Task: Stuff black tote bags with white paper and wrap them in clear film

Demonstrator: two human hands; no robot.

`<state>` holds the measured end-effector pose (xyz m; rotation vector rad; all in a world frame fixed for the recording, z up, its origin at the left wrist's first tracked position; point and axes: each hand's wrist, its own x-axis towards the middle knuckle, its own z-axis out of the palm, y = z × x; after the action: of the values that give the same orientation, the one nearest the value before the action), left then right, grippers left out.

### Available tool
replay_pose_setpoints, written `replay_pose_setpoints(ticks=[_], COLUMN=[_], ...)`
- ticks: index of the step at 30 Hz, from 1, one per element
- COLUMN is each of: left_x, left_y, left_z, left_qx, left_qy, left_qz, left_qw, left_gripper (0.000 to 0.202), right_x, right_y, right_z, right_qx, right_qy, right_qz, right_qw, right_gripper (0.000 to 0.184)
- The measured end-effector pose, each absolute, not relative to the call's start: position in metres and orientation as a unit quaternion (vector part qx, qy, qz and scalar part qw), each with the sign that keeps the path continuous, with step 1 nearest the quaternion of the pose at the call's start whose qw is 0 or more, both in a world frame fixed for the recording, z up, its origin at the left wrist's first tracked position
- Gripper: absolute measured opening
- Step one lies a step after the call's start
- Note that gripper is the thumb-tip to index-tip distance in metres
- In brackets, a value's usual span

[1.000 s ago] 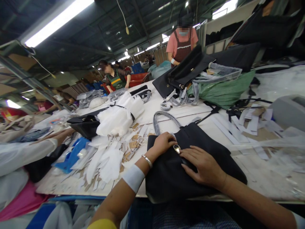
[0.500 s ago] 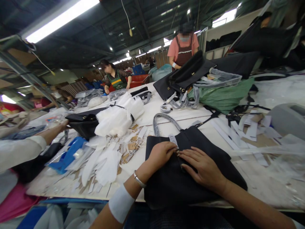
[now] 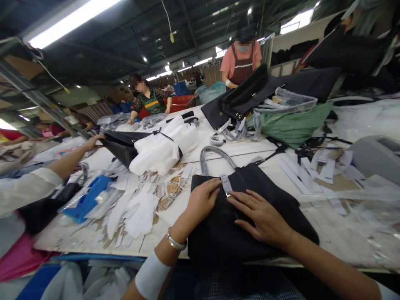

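Note:
A black handbag (image 3: 218, 235) lies flat on the white table (image 3: 250, 148) in front of me, its grey-wrapped handle (image 3: 215, 152) arching away from me. My left hand (image 3: 201, 200) rests on the bag's upper left part, fingers lying together and reaching towards a paper-wrapped tab (image 3: 225, 183). My right hand (image 3: 259, 216) lies flat on the bag with fingers stretched out. Its fingertips point at a small gold clasp (image 3: 227, 194) between both hands. Neither hand holds anything.
A co-worker's arm in a white sleeve (image 3: 34, 185) reaches from the left to another black bag (image 3: 123, 146) beside white wrapping (image 3: 162, 150). Nearby are a blue tape dispenser (image 3: 87, 200), paper scraps (image 3: 137, 210), a green sack (image 3: 293, 121), stacked black bags (image 3: 246, 96) and a grey machine (image 3: 378, 154).
My left hand has uncurled from the clasp and now lies flatter, slightly higher on the bag. The co-worker's hand has reached further and the other black bag has shifted.

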<state>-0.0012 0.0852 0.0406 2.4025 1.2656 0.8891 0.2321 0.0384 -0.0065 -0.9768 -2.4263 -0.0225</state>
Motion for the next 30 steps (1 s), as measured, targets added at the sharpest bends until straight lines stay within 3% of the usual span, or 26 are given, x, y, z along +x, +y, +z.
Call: replay_pose_setpoints(ticks=[5,13,17,23,26,30], left_x=[-0.067,-0.1,-0.08,-0.068,-0.064,-0.059], left_y=[0.04,-0.03,-0.039,-0.035,-0.029,-0.019], left_z=[0.054,-0.012,-0.023,-0.01,-0.009,-0.017], left_qx=[0.713,0.489,0.414,0.35,0.268,0.223], left_qy=[0.552,0.708,0.686,0.598,0.534,0.503], left_qz=[0.391,0.323,0.373,0.507,0.589,0.677], left_qw=[0.184,0.393,0.469,0.513,0.545,0.489], left_gripper=[0.023,0.055,0.067,0.059,0.072,0.064], right_x=[0.23,0.236,0.237,0.237,0.237,0.236], right_y=[0.042,0.053,0.055,0.055,0.056,0.055], right_z=[-0.008,-0.028,-0.031,-0.029,-0.028,-0.026], right_qx=[-0.354,-0.321,-0.311,-0.304,-0.3,-0.298], right_qy=[-0.91,-0.918,-0.92,-0.921,-0.922,-0.922], right_qz=[0.0,-0.056,-0.071,-0.082,-0.087,-0.096], right_qw=[0.215,0.226,0.225,0.228,0.228,0.228], right_gripper=[0.047,0.051,0.055,0.057,0.057,0.056])
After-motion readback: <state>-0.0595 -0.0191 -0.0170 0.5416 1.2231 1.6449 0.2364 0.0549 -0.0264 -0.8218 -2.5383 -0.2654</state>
